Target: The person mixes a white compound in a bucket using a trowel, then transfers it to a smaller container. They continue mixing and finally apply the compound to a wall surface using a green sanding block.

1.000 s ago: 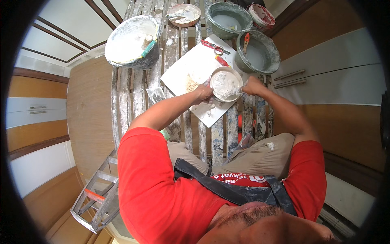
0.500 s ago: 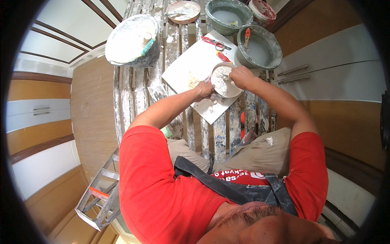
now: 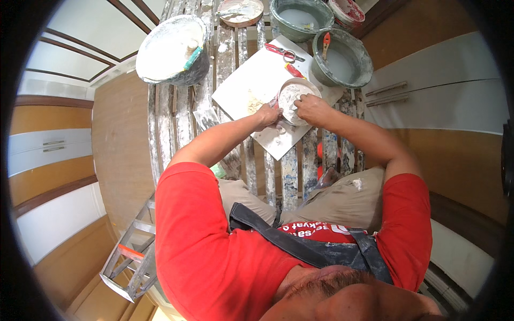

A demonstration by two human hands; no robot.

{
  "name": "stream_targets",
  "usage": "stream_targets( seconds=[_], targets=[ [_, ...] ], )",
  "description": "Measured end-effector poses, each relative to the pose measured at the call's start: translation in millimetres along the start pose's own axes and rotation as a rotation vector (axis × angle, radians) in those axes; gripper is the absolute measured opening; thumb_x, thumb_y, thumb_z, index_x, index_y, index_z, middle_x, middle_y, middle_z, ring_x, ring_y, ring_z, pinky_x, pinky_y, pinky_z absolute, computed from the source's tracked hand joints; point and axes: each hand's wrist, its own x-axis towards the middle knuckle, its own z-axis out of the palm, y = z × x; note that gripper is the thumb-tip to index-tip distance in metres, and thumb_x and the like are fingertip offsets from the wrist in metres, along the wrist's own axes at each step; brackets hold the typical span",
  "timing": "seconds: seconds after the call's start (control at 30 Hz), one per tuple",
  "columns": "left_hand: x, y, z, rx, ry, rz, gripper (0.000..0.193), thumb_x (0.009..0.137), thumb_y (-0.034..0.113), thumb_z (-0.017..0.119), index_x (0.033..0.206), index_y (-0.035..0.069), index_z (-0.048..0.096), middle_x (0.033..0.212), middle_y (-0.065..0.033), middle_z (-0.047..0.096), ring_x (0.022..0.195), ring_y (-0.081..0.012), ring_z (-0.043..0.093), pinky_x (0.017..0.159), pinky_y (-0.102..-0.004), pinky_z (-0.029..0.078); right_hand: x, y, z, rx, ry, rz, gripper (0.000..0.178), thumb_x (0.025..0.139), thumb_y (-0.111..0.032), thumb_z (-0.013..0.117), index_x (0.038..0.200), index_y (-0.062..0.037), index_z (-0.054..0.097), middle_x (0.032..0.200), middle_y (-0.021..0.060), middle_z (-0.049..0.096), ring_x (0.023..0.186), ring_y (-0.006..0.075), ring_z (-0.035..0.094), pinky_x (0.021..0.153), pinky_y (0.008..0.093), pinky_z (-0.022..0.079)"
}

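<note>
A round bowl (image 3: pixel 307 84) of thick off-white paste (image 3: pixel 289 96) stands on a white board. My left hand (image 3: pixel 267 115) is closed on the bowl's left edge, its fingers smeared with white. Over the paste, my right hand (image 3: pixel 313 109) is closed on a small grey tool (image 3: pixel 293 107) that dips into the mix; the fist hides most of it, so its kind cannot be made out. Beside my left hand lies a small heap of yellowish powder (image 3: pixel 254 101). Behind the bowl are a red-handled tool (image 3: pixel 294 70) and red-handled scissors (image 3: pixel 289 55).
The white board (image 3: pixel 235 88) rests on a paint-stained slatted bench (image 3: pixel 289 184). A large bucket of white material (image 3: pixel 171 51) stands far left. Far right are two water tubs (image 3: pixel 342 61) (image 3: pixel 300 21), one holding a red-handled brush (image 3: pixel 326 45). A stepladder (image 3: pixel 131 257) stands at left.
My right hand has moved left and slightly down across the bowl, drawing the tool through the paste. My left hand keeps its hold on the edge.
</note>
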Motion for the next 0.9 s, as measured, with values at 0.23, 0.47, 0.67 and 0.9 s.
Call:
stream_targets(
  seconds=[0.23,0.47,0.67,0.9],
  targets=[
    [4.8,-4.5,-0.1,0.048,0.066,-0.006,0.05,0.1,0.019,0.055,0.147,0.017,0.037,0.107,-0.0108,0.062,0.085,-0.0192,0.063,0.072,-0.0361,0.062,-3.5,24.6,-28.1,0.003,-0.123,0.199,0.007,0.074,-0.007,0.065,0.074,-0.0085,0.072,0.094,0.0073,0.066,0.091,0.0287,0.065,0.075,0.0409,0.053],
    [2.3,-3.4,-0.8,0.06,0.002,0.018,0.052,0.1,0.017,0.054,0.148,0.017,0.034,0.106,-0.0108,0.062,0.086,-0.0193,0.064,0.071,-0.0342,0.062,-5.1,-11.5,-10.4,0.022,-0.075,0.067,0.008,0.071,-0.007,0.068,0.076,-0.0094,0.074,0.092,0.0101,0.066,0.08,0.0312,0.067,0.076,0.0425,0.054],
    [-0.1,4.4,-2.2,0.116,0.017,-0.038,0.05,0.099,0.018,0.054,0.146,0.014,0.037,0.105,-0.0111,0.063,0.087,-0.0195,0.064,0.073,-0.0351,0.061,0.1,23.4,-20.3,0.294,-0.111,0.524,0.014,0.07,-0.006,0.063,0.08,-0.0026,0.073,0.085,0.0211,0.07,0.083,0.0373,0.07,0.074,0.0475,0.055],
    [-5.9,7.9,0.5,0.069,0.023,-0.019,0.057,0.099,0.019,0.055,0.15,0.015,0.031,0.106,-0.0113,0.063,0.09,-0.0207,0.064,0.075,-0.0364,0.06,-9.5,2.5,-21.2,0.128,-0.072,0.252,0.012,0.074,-0.008,0.064,0.081,-0.0044,0.074,0.084,0.0197,0.07,0.081,0.0343,0.071,0.071,0.0445,0.056]
  ],
)
